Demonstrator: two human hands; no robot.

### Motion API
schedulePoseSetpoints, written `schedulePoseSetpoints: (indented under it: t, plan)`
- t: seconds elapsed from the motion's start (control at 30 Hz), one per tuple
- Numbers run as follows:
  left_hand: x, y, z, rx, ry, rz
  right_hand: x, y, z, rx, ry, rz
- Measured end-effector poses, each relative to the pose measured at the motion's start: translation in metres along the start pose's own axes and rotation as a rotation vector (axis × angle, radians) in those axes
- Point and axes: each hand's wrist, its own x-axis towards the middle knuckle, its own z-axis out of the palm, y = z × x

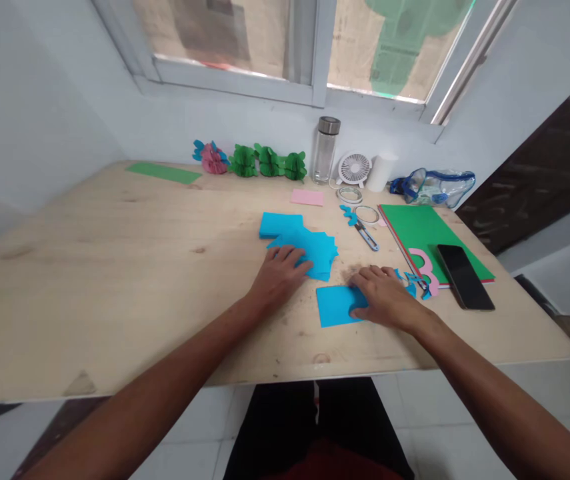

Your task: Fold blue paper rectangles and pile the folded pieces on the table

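My left hand (283, 273) rests on the near left edge of a fanned pile of blue paper cutouts (317, 248), its fingers slightly spread. Behind that pile lies a stack of blue paper rectangles (281, 223). Nearer to me, a blue paper rectangle (333, 307) lies on the table with its right end under my right hand (377, 293). The thumb and fingers of that hand close about the paper's right end. Small blue paper scraps (411, 290) sit just right of my right hand, beside a pink curved paper cutout (427, 270).
A phone (465, 277) overlaps green sheets (427, 230) at right. A utility knife (366, 235) and tape rolls (349, 195) lie behind my hands. Along the wall stand a glass bottle (325, 150), a small fan (355, 169), green paper decorations (267, 162) and a clear pouch (439, 187).
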Motion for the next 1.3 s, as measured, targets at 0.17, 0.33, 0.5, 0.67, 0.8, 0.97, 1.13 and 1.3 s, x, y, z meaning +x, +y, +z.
schedulePoseSetpoints:
  t: [0.17,0.33,0.5,0.67,0.8,0.97,1.13,1.3]
  plan:
    - [-0.013,0.014,-0.010,0.006,0.021,-0.016,-0.014,-0.006,0.005,-0.011,0.042,-0.059]
    - [-0.038,0.041,-0.028,0.005,0.014,0.000,-0.035,-0.018,0.018,-0.052,0.160,-0.116]
    - [-0.050,0.064,-0.034,0.007,-0.034,0.134,-0.050,-0.028,0.027,-0.055,0.239,-0.151]
    - [-0.045,0.081,-0.031,0.044,-0.123,0.281,-0.050,-0.028,0.028,-0.084,0.262,-0.180]
    - [-0.036,0.087,-0.031,0.091,-0.164,0.316,-0.046,-0.028,0.026,-0.124,0.259,-0.183]
    - [-0.032,0.089,-0.031,0.095,-0.180,0.299,-0.047,-0.028,0.026,-0.098,0.297,-0.187]
    - [-0.046,0.084,-0.046,0.048,-0.168,0.233,-0.052,-0.032,0.026,-0.040,0.337,-0.207]
    - [-0.080,0.083,-0.071,-0.075,-0.152,0.148,-0.063,-0.051,0.031,0.107,0.397,-0.249]
